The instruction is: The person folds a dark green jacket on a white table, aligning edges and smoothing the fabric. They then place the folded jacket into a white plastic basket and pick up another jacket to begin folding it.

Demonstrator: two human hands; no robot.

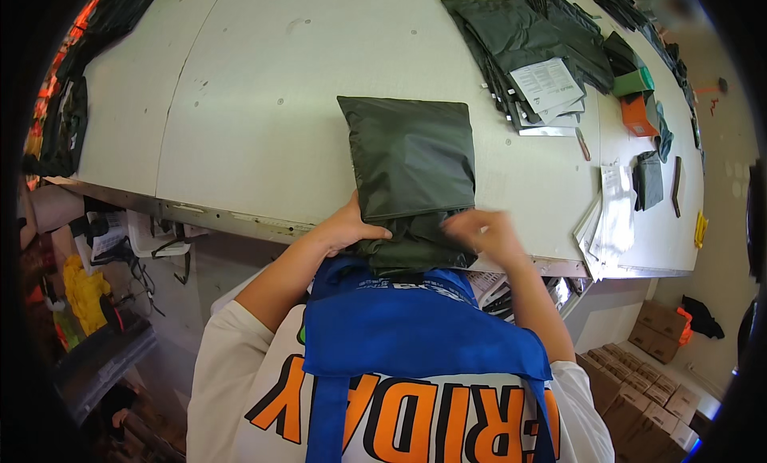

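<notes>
A folded dark green garment (411, 155) of smooth, slightly shiny fabric lies at the near edge of the table in front of me. Its upper part is a flat rectangle; the lower part is bunched and hangs slightly over the edge. My left hand (351, 227) grips its lower left side, thumb on top and the other fingers partly hidden behind the fabric. At the lower right side, my right hand (483, 233) is smeared by motion, its fingertips close to the garment. Whether those fingers pinch the cloth cannot be made out.
Around me spreads a large pale table (248, 79). At far right lie a stack of dark green garments (527, 35) with printed sheets (547, 87), an orange box (637, 115) and clear plastic bags (613, 215). Cardboard boxes (639, 391) stand below right; dark garments (68, 127) lie far left.
</notes>
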